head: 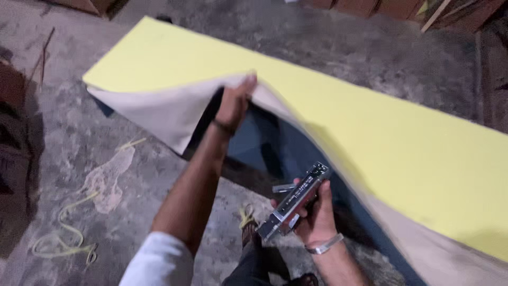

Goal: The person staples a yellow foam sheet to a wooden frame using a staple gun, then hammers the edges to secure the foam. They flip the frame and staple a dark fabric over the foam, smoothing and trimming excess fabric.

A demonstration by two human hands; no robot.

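A long yellow foam sheet (370,122) lies across the concrete floor, its near side covered by beige fabric (159,108). My left hand (234,103) grips the edge of the foam and fabric and lifts it, showing a dark blue surface (275,148) underneath. My right hand (316,212) holds a silver staple gun (293,201) low in front of me, a little below and to the right of the lifted edge. A metal bracelet sits on my right wrist.
Stained grey concrete floor (106,159) surrounds the sheet. Yellow strips (63,238) lie on the floor at the lower left. Wooden pieces (423,8) line the far edge at the top. My dark trouser leg and foot (264,265) show at the bottom.
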